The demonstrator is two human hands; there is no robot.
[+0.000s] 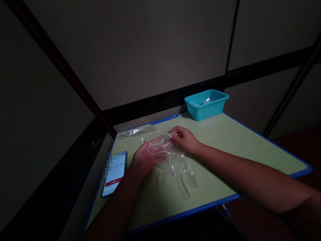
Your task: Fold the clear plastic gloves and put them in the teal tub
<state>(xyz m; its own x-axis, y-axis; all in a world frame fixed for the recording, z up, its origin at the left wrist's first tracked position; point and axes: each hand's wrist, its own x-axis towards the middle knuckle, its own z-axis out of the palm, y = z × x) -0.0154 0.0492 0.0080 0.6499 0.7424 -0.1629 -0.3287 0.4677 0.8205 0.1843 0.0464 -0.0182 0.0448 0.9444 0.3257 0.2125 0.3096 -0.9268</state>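
A thin clear plastic glove [179, 168] lies over the middle of the table, its loose fingers pointing toward the front edge. My left hand [151, 156] is spread, palm up, with its fingers inside or under the clear plastic; which of the two is hard to tell. My right hand [184, 139] pinches the plastic just right of the left fingertips. Behind the hands, another piece of clear plastic [136, 131] lies flat near the back left edge.
A phone [115, 174] with a lit screen lies at the table's left edge. At the back right stands a turquoise basket [208, 110] with clear plastic inside. The light table [215, 160] has a blue rim and stands against a wall.
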